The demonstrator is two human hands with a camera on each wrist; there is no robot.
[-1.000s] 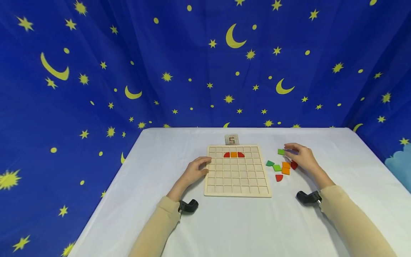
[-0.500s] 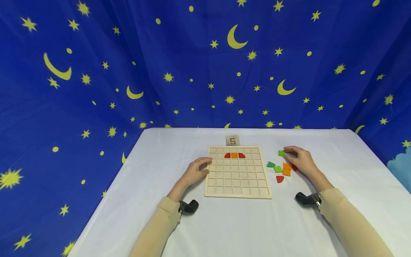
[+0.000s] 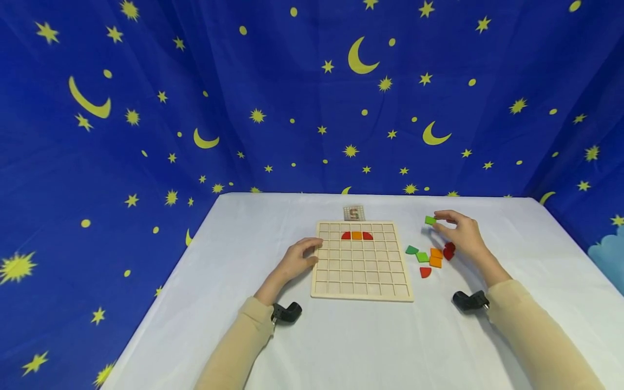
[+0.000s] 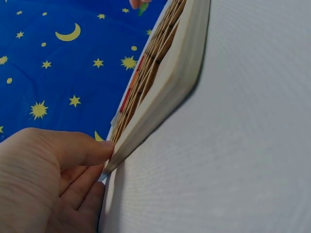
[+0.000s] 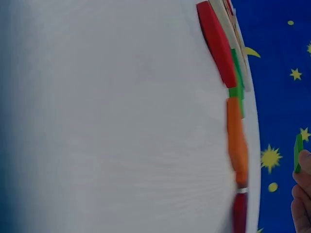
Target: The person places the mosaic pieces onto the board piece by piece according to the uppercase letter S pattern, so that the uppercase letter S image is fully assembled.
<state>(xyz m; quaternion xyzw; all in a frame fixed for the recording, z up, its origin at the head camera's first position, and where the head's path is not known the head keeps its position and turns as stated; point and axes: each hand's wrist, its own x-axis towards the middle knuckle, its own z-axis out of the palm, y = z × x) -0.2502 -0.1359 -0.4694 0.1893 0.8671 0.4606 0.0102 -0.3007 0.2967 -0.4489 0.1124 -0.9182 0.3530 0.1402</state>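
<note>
My left hand [image 3: 296, 260] rests its fingertips and thumb against the left edge of a wooden grid board [image 3: 361, 298]. In the left wrist view the thumb [image 4: 87, 150] touches the board's rim [image 4: 160, 107]. Two red quarter-round tiles flank an orange square tile [image 3: 357, 235] in one of the board's upper rows. Right of the board, my right hand [image 3: 460, 233] pinches a light green tile [image 3: 430, 220] between thumb and fingertips, raised off the table. That green tile [image 5: 298, 153] also shows at the right edge of the right wrist view.
Loose tiles lie right of the board: a dark green one [image 3: 411, 249], a light green one [image 3: 422, 257], orange squares [image 3: 436, 262] and red pieces [image 3: 426, 272]. A small pattern card [image 3: 353, 213] sits behind the board. A starry blue curtain [image 3: 292, 135] hangs beyond the white table [image 3: 361, 346].
The right hand has lifted the light green tile off the table, moving slightly up and away, so more of the red pieces below shows. The left hand has stayed at the board's edge.
</note>
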